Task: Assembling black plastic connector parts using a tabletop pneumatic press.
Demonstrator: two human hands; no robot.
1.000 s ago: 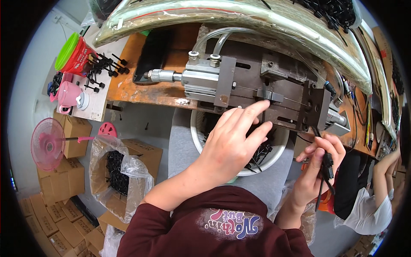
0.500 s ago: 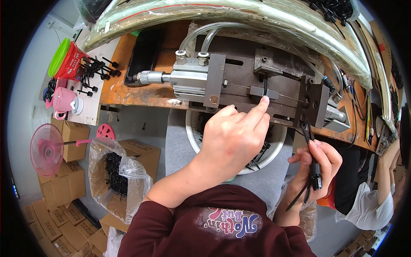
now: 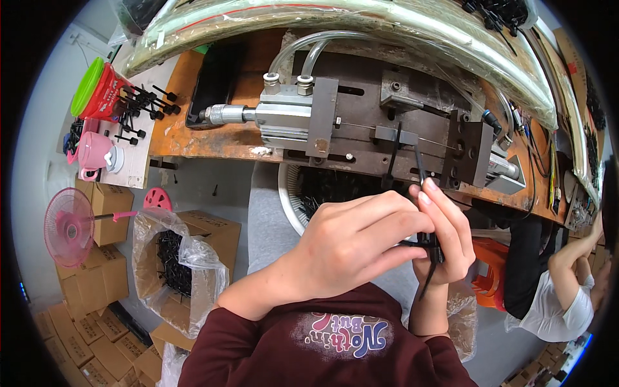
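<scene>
My right hand [image 3: 449,235] is closed around a small bunch of thin black plastic stems with thicker heads [image 3: 431,248], their ends sticking out above and below its fingers. My left hand [image 3: 361,242] meets it from the left, its fingertips closed at the bunch. A single black stem [image 3: 393,155] rises behind my left knuckles, in front of a small grey metal block [image 3: 385,133]; its lower end is hidden. The block sits on a thin rod in a metal fixture [image 3: 367,106] with an air cylinder [image 3: 287,116].
Beneath the bench edge stands a white basket [image 3: 287,200] of black parts. Left are a plastic-lined carton [image 3: 209,258], a pink fan [image 3: 69,227], a red tub [image 3: 106,93] and a pink cup [image 3: 95,151]. A co-worker's arm [image 3: 574,264] shows at right, beside an orange stool [image 3: 490,271].
My left hand has drawn back from the block and come down to my right hand, which moved left and inward. The black stem at the block has shifted out toward me.
</scene>
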